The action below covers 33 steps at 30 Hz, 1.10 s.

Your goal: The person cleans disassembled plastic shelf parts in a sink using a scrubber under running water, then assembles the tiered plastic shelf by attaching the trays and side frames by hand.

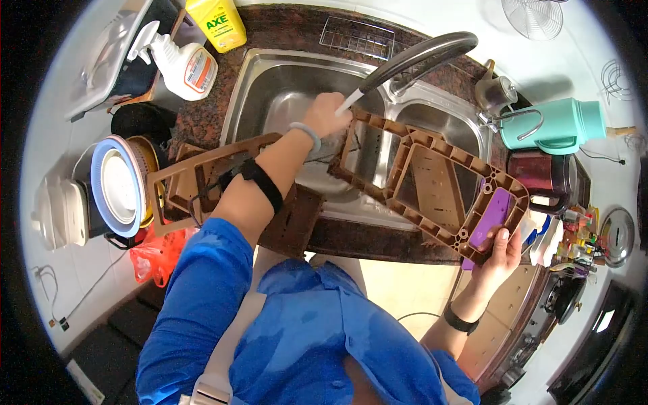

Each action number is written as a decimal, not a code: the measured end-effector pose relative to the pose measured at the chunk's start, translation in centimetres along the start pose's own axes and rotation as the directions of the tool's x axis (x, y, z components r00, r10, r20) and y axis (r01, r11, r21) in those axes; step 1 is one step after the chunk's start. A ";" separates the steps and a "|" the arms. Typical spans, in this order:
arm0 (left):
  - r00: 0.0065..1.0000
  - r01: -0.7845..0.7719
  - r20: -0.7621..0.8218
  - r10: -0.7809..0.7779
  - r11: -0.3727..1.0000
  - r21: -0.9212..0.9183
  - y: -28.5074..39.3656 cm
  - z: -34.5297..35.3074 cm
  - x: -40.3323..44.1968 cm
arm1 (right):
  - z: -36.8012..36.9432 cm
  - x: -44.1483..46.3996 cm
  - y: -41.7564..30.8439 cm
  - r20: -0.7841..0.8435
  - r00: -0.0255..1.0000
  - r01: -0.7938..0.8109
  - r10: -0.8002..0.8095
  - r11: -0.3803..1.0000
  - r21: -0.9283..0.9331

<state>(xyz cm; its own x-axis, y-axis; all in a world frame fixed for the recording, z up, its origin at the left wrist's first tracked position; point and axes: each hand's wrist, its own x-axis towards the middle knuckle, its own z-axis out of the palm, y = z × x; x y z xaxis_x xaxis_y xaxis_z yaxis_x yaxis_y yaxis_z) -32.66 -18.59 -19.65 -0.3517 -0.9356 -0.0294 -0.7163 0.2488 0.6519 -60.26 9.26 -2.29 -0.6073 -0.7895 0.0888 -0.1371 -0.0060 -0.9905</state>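
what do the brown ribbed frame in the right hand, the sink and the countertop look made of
Brown ribbed frame: probably moulded plastic, fairly matte, given its even colour and thin ribbed rails.
Double-bowl sink: likely stainless steel, satin, from its silvery-grey sheen.
Countertop: reddish-brown speckle suggests polished granite, possibly a lookalike.

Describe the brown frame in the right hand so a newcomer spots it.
Start at the steel double sink. A long, openwork brown frame slants over its middle and right side, with the right hand holding the near end. Unlike the brown pieces left of it, it shows a purple strip at that end.
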 end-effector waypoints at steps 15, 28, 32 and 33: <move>0.976 0.178 -0.022 -0.217 0.848 -0.499 -4.4 -13.5 -0.1 | 11.6 1.7 6.2 0.025 0.991 -0.131 0.129 0.953 0.275; 0.783 0.265 -0.619 0.064 0.866 0.425 5.2 -31.5 -11.6 | 30.6 5.0 8.7 0.538 0.785 -0.494 0.306 0.834 0.246; 0.679 0.241 -0.730 0.085 0.913 0.331 4.6 -30.5 -13.6 | 27.4 8.4 8.4 0.390 0.914 -0.281 0.111 0.866 0.414; 0.641 0.288 -0.767 -0.003 0.928 0.237 4.5 -30.2 -14.0 | 26.2 9.9 10.0 0.233 0.955 -0.284 0.185 0.804 0.523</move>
<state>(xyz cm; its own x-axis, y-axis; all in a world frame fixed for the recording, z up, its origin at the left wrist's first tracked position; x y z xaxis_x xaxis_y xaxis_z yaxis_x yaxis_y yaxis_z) -12.76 -11.89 6.53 0.2392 -0.7931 0.5602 -0.9085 0.0207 0.4173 -47.16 -14.68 -14.02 -0.4225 -0.8979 -0.1233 0.4717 -0.1016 -0.8759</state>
